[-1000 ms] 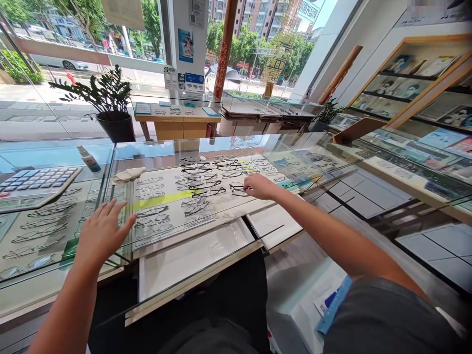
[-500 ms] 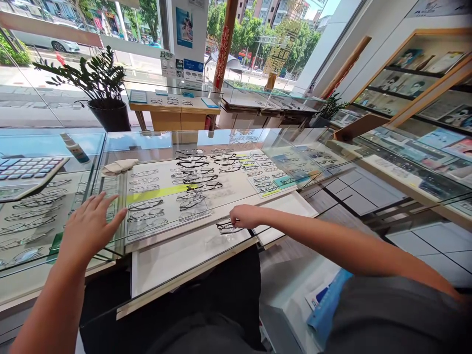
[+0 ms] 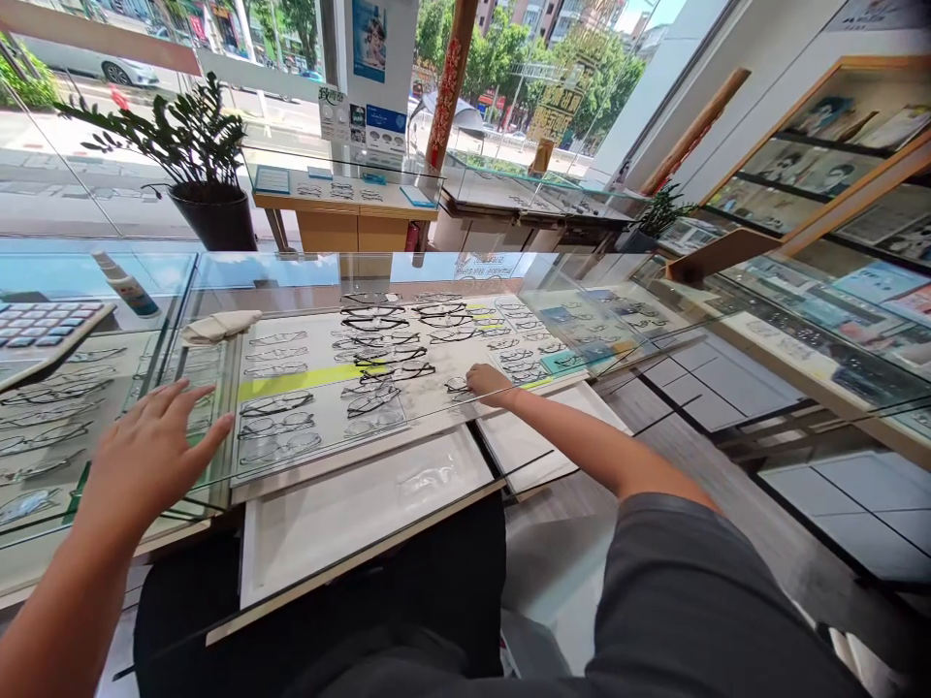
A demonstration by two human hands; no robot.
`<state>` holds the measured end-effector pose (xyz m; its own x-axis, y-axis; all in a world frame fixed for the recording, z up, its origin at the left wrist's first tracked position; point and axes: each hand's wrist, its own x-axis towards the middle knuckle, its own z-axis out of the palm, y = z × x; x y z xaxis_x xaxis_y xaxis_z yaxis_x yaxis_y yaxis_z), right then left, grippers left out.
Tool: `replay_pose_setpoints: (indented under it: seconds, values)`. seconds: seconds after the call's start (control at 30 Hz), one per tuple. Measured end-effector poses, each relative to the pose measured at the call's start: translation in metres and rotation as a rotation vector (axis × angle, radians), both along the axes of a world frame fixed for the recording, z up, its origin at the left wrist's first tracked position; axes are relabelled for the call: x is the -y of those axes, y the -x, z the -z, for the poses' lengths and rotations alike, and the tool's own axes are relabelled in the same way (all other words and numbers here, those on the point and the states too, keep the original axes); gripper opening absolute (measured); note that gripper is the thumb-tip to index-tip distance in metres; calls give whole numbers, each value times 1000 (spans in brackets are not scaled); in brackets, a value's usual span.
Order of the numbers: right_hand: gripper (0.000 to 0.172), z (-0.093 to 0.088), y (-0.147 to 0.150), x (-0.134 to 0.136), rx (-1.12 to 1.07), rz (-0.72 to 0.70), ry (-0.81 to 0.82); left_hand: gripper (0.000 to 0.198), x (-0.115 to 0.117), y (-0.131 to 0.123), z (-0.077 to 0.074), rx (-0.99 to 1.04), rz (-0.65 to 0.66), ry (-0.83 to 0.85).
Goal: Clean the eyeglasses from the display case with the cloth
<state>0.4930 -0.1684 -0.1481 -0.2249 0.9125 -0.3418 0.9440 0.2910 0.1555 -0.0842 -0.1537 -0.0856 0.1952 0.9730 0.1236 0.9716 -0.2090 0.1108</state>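
My left hand (image 3: pixel 156 441) rests at the glass top near the left side, fingers spread, holding nothing. My right hand (image 3: pixel 489 382) has its fingers pinched on a pair of dark-framed eyeglasses (image 3: pixel 458 387), at the white display board (image 3: pixel 429 407). Left of it, several black-framed glasses (image 3: pixel 397 371) lie in a column on the board. Nearer my left hand are more glasses (image 3: pixel 276 425), beside a yellow-green strip (image 3: pixel 291 381). My right fingertips are partly hidden, and I cannot tell whether the glasses touch the board.
A pulled-out white drawer (image 3: pixel 349 514) lies in front of me, with a clear plastic piece (image 3: pixel 429 477) in it. On the glass counter are a folded cloth (image 3: pixel 220 328), a spray bottle (image 3: pixel 127 286) and a large calculator (image 3: pixel 48 334). A potted plant (image 3: pixel 210 194) stands beyond.
My right hand has moved away from me with the eyeglasses, from over the drawer to the display board. My left hand stays spread in about the same place.
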Motion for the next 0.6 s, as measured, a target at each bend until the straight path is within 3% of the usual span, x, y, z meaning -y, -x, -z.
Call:
replay_pose_setpoints:
  seconds: [0.2, 0.4, 0.6]
  values:
    - [29, 21, -41, -6, 9, 24, -41, 105, 2, -2, -5, -15, 9, -28]
    - [30, 42, -57, -7, 3, 44, -28, 102, 6, 1, -9, -17, -15, -23]
    - [30, 48, -68, -7, -2, 111, -40, 99, 3, 8, -4, -26, -7, -39]
